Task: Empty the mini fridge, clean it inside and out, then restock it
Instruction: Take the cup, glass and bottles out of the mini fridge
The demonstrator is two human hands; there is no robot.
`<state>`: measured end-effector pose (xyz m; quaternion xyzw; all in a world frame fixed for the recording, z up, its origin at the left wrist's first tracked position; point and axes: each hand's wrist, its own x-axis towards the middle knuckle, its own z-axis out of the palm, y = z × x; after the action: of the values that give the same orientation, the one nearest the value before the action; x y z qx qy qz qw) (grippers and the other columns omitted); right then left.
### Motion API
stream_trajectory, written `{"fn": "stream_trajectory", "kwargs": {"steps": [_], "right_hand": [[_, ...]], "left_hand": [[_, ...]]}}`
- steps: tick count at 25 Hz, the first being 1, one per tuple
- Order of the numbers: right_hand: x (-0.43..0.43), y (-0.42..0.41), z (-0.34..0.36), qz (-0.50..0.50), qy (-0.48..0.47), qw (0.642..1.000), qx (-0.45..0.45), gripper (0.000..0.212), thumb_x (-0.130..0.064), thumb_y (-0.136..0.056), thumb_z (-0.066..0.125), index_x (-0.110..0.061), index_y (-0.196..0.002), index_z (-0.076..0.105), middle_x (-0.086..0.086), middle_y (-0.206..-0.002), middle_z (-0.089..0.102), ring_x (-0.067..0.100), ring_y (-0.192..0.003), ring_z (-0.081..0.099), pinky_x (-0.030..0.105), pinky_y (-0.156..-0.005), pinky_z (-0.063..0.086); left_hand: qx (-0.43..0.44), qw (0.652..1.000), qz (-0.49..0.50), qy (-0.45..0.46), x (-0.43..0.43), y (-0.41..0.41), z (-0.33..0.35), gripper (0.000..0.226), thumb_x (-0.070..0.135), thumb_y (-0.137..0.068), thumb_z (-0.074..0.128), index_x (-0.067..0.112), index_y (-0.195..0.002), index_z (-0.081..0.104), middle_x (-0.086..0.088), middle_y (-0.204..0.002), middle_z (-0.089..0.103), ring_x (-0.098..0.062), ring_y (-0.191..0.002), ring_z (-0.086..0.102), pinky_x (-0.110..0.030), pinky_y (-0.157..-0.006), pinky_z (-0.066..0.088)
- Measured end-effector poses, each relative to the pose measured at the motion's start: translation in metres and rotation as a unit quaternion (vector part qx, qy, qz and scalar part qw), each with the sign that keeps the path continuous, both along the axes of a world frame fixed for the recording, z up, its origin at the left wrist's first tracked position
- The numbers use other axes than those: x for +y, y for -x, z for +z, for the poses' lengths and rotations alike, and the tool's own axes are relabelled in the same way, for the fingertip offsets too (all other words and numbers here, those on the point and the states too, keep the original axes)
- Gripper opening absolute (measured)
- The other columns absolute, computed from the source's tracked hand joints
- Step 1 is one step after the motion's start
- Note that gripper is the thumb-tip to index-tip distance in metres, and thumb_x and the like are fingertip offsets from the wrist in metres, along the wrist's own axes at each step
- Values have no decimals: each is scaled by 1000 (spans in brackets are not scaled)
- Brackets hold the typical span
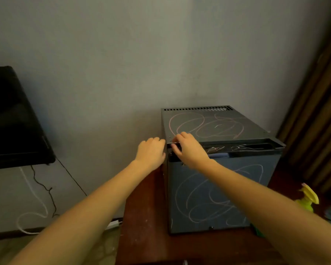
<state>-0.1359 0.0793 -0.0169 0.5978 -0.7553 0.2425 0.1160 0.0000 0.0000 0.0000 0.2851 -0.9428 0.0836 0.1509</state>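
A dark grey mini fridge (pixel 218 197) stands on a reddish-brown table, its top and door covered in pale chalk scribbles. The door is slightly ajar at the top, where a gap shows foil-like packets and something blue inside. My right hand (pixel 189 150) curls its fingers over the door's top left corner. My left hand (pixel 151 152) rests against the fridge's upper left side edge with its fingers bent; nothing shows in it.
The fridge sits on a reddish-brown table (pixel 141 226) against a grey wall. A yellow-green spray bottle (pixel 308 197) stands at the right, by a brown curtain (pixel 321 111). A black screen (pixel 13 121) is at the left, with cables (pixel 42 188) hanging below.
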Motion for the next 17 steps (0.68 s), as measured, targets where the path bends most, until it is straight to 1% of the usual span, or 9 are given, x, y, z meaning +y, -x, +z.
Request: {"fn": "stream_trajectory", "kwargs": {"steps": [1, 3, 5, 7, 10, 12, 14, 17], "right_hand": [[-2, -8, -7, -4, 1, 1000, 14, 28, -32, -95, 50, -9, -109, 59, 9, -106, 57, 27, -101, 51, 39, -83, 44], [-5, -19, -19, -23, 6, 999, 46, 29, -35, -92, 53, -10, -105, 61, 9, -103, 58, 28, -99, 52, 39, -78, 42], [-8, -29, -27, -50, 23, 997, 60, 26, -34, -87, 59, -10, -99, 61, 9, -98, 58, 29, -96, 53, 39, -76, 41], [-11, -33, -27, -82, 54, 994, 45, 22, -29, -84, 60, -10, -94, 61, 8, -95, 58, 28, -95, 52, 38, -76, 39], [-14, -40, -26, -109, 56, 992, 25, 18, -26, -82, 59, -11, -91, 60, 6, -93, 57, 26, -95, 51, 36, -76, 37], [-15, -42, -25, -110, 58, 992, 22, 17, -26, -80, 59, -12, -89, 59, 4, -91, 57, 25, -94, 51, 35, -76, 37], [-10, -42, -27, -107, 70, 991, 33, 15, -25, -77, 62, -12, -85, 58, 3, -86, 56, 24, -88, 52, 34, -72, 37], [9, -50, -32, -68, 89, 993, 43, 15, -23, -74, 63, -12, -81, 57, 2, -81, 53, 24, -81, 52, 33, -66, 37]], "left_hand": [[-11, 1000, 9, -8, -1, -5, -2, 28, 25, -91, 48, 13, -115, 55, -7, -115, 58, -28, -111, 54, -38, -84, 44], [3, 1000, 9, -15, -3, -11, -10, 28, 27, -91, 48, 14, -115, 55, -7, -115, 59, -27, -109, 55, -38, -84, 45], [10, 1000, 7, -17, -1, -14, -13, 27, 28, -93, 46, 15, -114, 56, -6, -113, 60, -26, -106, 56, -38, -82, 45], [30, 999, -1, -24, 4, -15, -15, 26, 30, -95, 44, 16, -113, 57, -5, -111, 61, -24, -104, 57, -37, -80, 45], [54, 998, -11, -22, 12, -22, -18, 24, 28, -95, 42, 17, -110, 57, -4, -108, 61, -23, -102, 57, -35, -79, 45], [62, 998, -18, -20, 12, -30, -15, 24, 26, -93, 45, 17, -112, 57, -3, -110, 61, -22, -104, 56, -34, -81, 45], [60, 998, -18, -26, 10, -39, -10, 26, 24, -91, 48, 18, -115, 57, -2, -112, 60, -22, -107, 55, -34, -83, 44], [60, 998, -21, -22, 11, -50, -1, 27, 25, -90, 49, 18, -114, 59, -3, -112, 61, -23, -108, 54, -36, -85, 44]]}}
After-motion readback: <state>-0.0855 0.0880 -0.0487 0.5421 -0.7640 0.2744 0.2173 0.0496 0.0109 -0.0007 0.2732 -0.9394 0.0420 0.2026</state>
